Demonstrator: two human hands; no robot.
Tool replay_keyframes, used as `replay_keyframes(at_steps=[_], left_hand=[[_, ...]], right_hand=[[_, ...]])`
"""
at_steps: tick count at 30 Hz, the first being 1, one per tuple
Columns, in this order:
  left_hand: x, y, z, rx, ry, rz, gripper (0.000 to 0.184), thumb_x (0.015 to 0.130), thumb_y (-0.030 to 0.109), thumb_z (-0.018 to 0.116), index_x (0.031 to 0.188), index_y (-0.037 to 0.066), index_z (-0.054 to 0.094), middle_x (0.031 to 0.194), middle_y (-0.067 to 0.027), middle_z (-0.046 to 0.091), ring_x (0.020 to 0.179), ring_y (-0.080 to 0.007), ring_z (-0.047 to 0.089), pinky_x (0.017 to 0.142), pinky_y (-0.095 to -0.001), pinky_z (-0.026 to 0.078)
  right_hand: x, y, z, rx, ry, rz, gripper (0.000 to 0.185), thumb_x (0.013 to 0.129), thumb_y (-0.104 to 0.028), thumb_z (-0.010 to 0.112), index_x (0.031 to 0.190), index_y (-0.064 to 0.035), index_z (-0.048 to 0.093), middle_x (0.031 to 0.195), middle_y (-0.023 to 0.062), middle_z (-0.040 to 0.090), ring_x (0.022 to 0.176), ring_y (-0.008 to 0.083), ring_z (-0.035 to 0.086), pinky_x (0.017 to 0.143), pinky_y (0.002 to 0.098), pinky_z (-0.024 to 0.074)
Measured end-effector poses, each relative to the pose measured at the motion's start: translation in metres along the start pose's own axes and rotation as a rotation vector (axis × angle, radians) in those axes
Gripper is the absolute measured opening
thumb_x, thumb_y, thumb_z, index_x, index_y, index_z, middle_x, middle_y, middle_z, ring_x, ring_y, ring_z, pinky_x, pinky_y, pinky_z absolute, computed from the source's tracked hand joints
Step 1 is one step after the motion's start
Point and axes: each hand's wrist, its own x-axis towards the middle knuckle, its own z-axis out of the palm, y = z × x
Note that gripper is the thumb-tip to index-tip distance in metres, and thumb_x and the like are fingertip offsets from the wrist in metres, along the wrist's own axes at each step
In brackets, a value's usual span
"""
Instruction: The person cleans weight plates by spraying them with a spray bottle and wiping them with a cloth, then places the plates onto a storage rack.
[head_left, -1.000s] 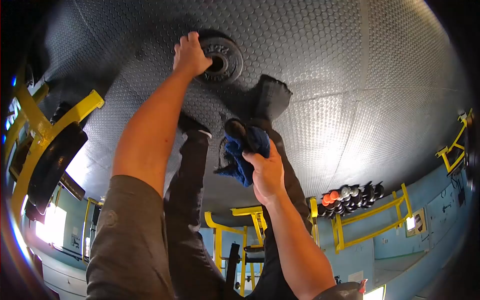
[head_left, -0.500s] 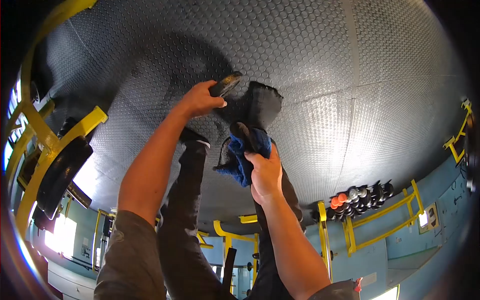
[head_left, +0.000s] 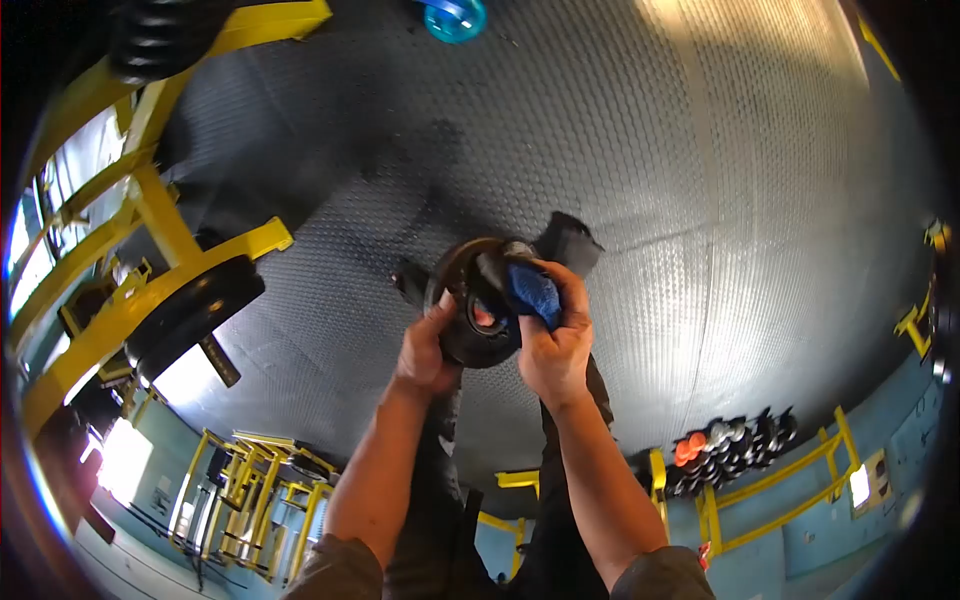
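Observation:
My left hand (head_left: 428, 350) grips the left edge of a round black weight plate (head_left: 480, 352), thumb over its face. The plate is held above the floor, tilted toward me, and its centre hole shows. In my right hand (head_left: 558, 352) is a bunched blue and dark cloth (head_left: 535, 292), its fingers wrapped round it. This cloth lies against the plate's upper right side and hides part of the rim. Just beyond my right hand, a dark flat piece (head_left: 572, 243) rests on the floor; I cannot make out its kind.
Studded black rubber matting (head_left: 620, 130) covers the floor. On the left stands a yellow weight rack (head_left: 165, 215) carrying black plates (head_left: 195, 305). A blue translucent bottle (head_left: 455, 20) lies at the far edge. Several dumbbells (head_left: 725, 455) are grouped at lower right.
The plate, seen nearly edge-on before, now shows its face closer to my body. My right hand has brought the cloth against it. The view has shifted, bringing the bottle into sight.

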Motion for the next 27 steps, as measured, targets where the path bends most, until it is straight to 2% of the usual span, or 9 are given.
replay_keyframes(at_steps=[5, 8, 12, 14, 16, 20, 22, 24, 27], left_hand=[[-0.016, 0.001, 0.013, -0.164, 0.183, 0.111, 0.039, 0.095, 0.024, 0.052, 0.127, 0.002, 0.051, 0.116, -0.0124, 0.063, 0.108, -0.0239, 0.06, 0.101, -0.04, 0.042], [-0.021, 0.03, 0.028, -0.321, 0.228, 0.253, 0.026, 0.09, 0.02, 0.052, 0.11, 0.004, 0.059, 0.099, -0.0105, 0.066, 0.097, -0.0243, 0.062, 0.094, -0.0402, 0.046], [0.005, 0.063, 0.022, -0.364, 0.135, 0.379, 0.03, 0.091, 0.026, 0.052, 0.111, 0.005, 0.058, 0.098, -0.0097, 0.066, 0.097, -0.0232, 0.061, 0.092, -0.0403, 0.047], [0.03, 0.079, 0.018, -0.34, 0.095, 0.398, 0.033, 0.092, 0.029, 0.049, 0.11, 0.004, 0.058, 0.095, -0.0094, 0.066, 0.097, -0.0232, 0.062, 0.092, -0.0406, 0.047], [0.055, 0.093, 0.013, -0.233, 0.152, 0.384, 0.041, 0.095, 0.039, 0.044, 0.11, 0.003, 0.058, 0.09, -0.0091, 0.067, 0.095, -0.0231, 0.062, 0.091, -0.0403, 0.047], [0.083, 0.11, -0.002, -0.234, 0.021, 0.345, 0.04, 0.098, 0.041, 0.043, 0.113, 0.006, 0.055, 0.093, -0.0075, 0.066, 0.093, -0.0191, 0.063, 0.089, -0.0382, 0.05], [0.085, 0.118, -0.007, -0.256, 0.031, 0.306, 0.041, 0.099, 0.042, 0.043, 0.114, 0.006, 0.055, 0.093, -0.0074, 0.066, 0.091, -0.0191, 0.064, 0.086, -0.0376, 0.052], [0.087, 0.121, -0.013, -0.268, 0.045, 0.264, 0.044, 0.099, 0.044, 0.04, 0.117, 0.005, 0.053, 0.095, -0.0083, 0.066, 0.086, -0.0194, 0.066, 0.08, -0.0371, 0.056], [0.086, 0.133, -0.01, -0.297, 0.055, 0.165, 0.055, 0.096, 0.053, 0.041, 0.115, 0.004, 0.057, 0.094, -0.009, 0.068, 0.086, -0.0218, 0.066, 0.083, -0.0396, 0.054]], right_hand=[[-0.017, -0.034, 0.015, -0.516, -0.007, -0.064, 0.04, 0.07, -0.002, 0.06, 0.11, -0.0004, 0.054, 0.109, 0.0198, 0.054, 0.105, 0.0399, 0.051, 0.093, 0.045, 0.042], [-0.01, -0.012, 0.011, -0.509, 0.24, -0.106, 0.036, 0.072, -0.005, 0.059, 0.108, 0.0006, 0.053, 0.107, 0.0206, 0.055, 0.102, 0.0414, 0.053, 0.091, 0.0459, 0.0428], [0.089, 0.011, 0.033, -0.289, 0.16, 0.343, 0.036, 0.076, -0.011, 0.055, 0.108, 0.0045, 0.053, 0.107, 0.0248, 0.057, 0.101, 0.0435, 0.054, 0.092, 0.043, 0.043], [0.144, 0.073, 0.057, -0.455, 0.16, 0.175, 0.041, 0.076, -0.017, 0.056, 0.112, 0.0025, 0.054, 0.108, 0.0262, 0.057, 0.103, 0.0442, 0.055, 0.092, 0.0443, 0.0425], [0.186, 0.104, 0.088, -0.509, 0.23, 0.137, 0.03, 0.076, -0.018, 0.06, 0.101, -0.0016, 0.056, 0.091, 0.0167, 0.061, 0.084, 0.03, 0.06, 0.079, 0.0382, 0.0464], [0.24, 0.131, 0.107, -0.612, 0.024, 0.159, 0.051, 0.074, -0.033, 0.071, 0.109, 0.0006, 0.056, 0.1, 0.018, 0.063, 0.093, 0.0316, 0.062, 0.083, 0.0385, 0.0472], [0.273, 0.107, 0.104, -0.72, -0.534, 0.448, 0.07, 0.073, -0.039, 0.072, 0.126, -0.0004, 0.049, 0.119, 0.024, 0.058, 0.113, 0.0351, 0.057, 0.093, 0.0432, 0.0456], [0.305, 0.045, 0.11, -1.042, -0.375, 0.239, 0.082, 0.07, -0.043, 0.077, 0.134, -0.0058, 0.044, 0.129, 0.02, 0.053, 0.121, 0.0332, 0.052, 0.097, 0.0425, 0.0438], [0.366, 0.023, 0.105, -1.13, -0.223, -0.405, 0.098, 0.065, -0.045, 0.082, 0.144, -0.0166, 0.032, 0.145, 0.0127, 0.038, 0.132, 0.0331, 0.038, 0.105, 0.0459, 0.0368]])
